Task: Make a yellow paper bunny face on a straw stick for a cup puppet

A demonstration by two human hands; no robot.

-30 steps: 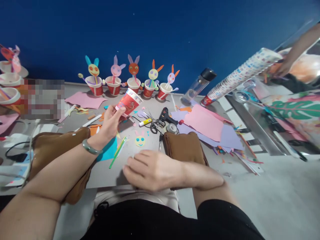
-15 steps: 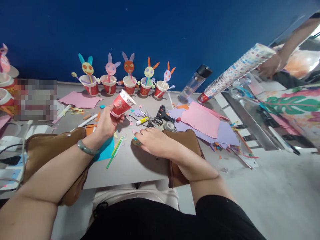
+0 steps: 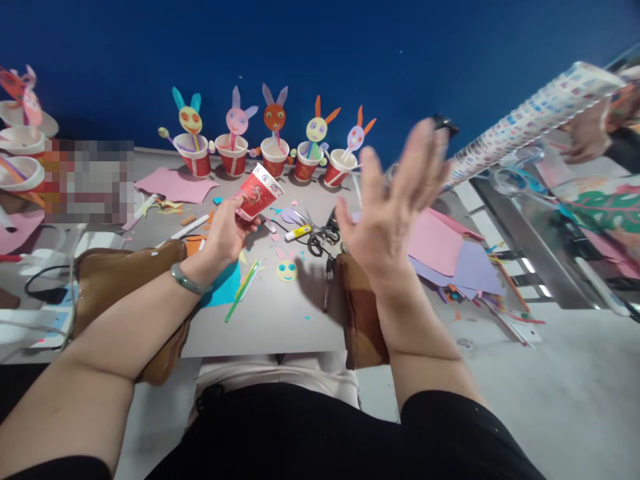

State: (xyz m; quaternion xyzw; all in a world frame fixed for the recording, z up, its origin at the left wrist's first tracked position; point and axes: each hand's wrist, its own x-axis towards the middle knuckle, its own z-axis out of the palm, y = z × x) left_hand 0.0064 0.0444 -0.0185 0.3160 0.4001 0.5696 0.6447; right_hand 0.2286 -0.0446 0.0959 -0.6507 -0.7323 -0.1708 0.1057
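Note:
My left hand [image 3: 231,230] is closed around a red paper cup [image 3: 259,193] with a white rim, held tilted above the table. My right hand [image 3: 393,207] is raised with fingers spread and nothing in it. On the table between my arms lies a yellow paper rabbit face [image 3: 287,269] with pink ears and blue eyes. Left of the face are green and white straws [image 3: 243,291] on a blue paper sheet [image 3: 220,288]. A yellow glue stick [image 3: 299,233] and black-handled scissors [image 3: 316,245] lie beyond it. A pen [image 3: 329,283] is to its right.
Several finished rabbit cups [image 3: 235,160] line the blue wall. A tall slanted stack of paper cups [image 3: 530,127] stands at the right, touched by another person's hand [image 3: 587,130]. Pink paper [image 3: 437,240] and scraps lie at the right, with brown padded rests [image 3: 120,283] under my arms.
My right hand has lifted off the rabbit face and swung up and to the right, its fingers opening. My left hand still holds the cup. The view has shifted slightly.

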